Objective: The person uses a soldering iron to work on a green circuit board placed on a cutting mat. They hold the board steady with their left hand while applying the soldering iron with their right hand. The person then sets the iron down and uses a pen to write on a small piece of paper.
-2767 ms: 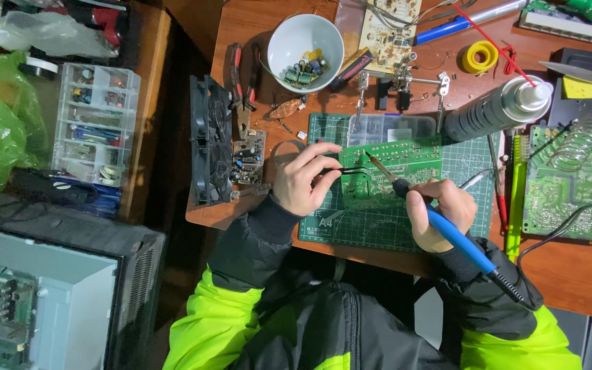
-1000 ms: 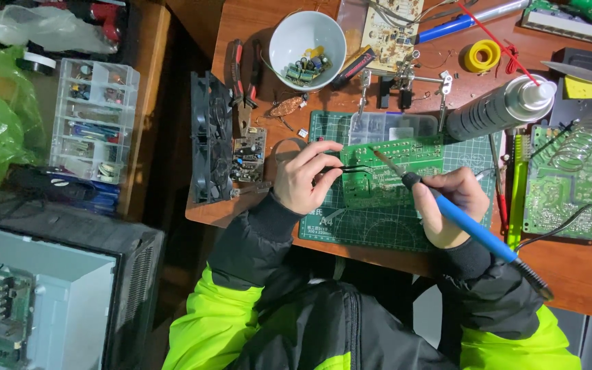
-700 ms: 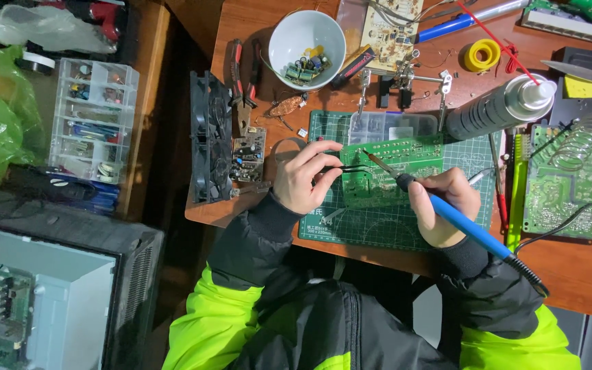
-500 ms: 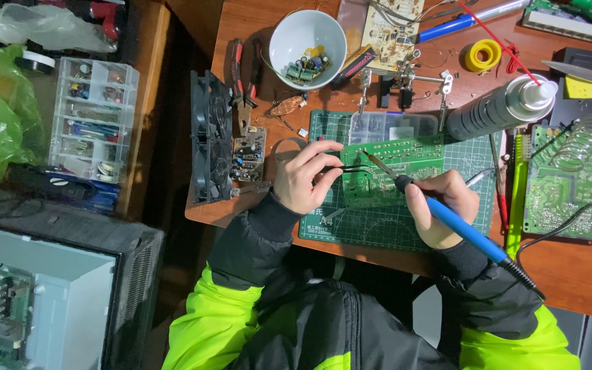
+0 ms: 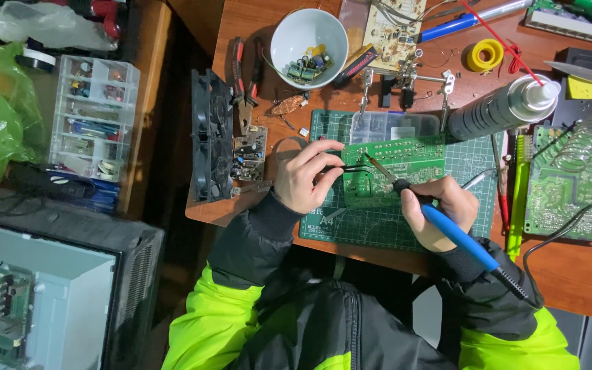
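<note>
The left hand (image 5: 304, 175) pinches tweezers (image 5: 352, 168); the right hand (image 5: 440, 209) grips a blue soldering iron (image 5: 447, 226), both tips meeting on the green circuit board (image 5: 395, 171) at frame centre. A slip could likely scorch neighbouring parts or fingers.

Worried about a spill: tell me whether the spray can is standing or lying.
Lying. The spray can rests on its side on the desk, nozzle end pointing right.
</note>
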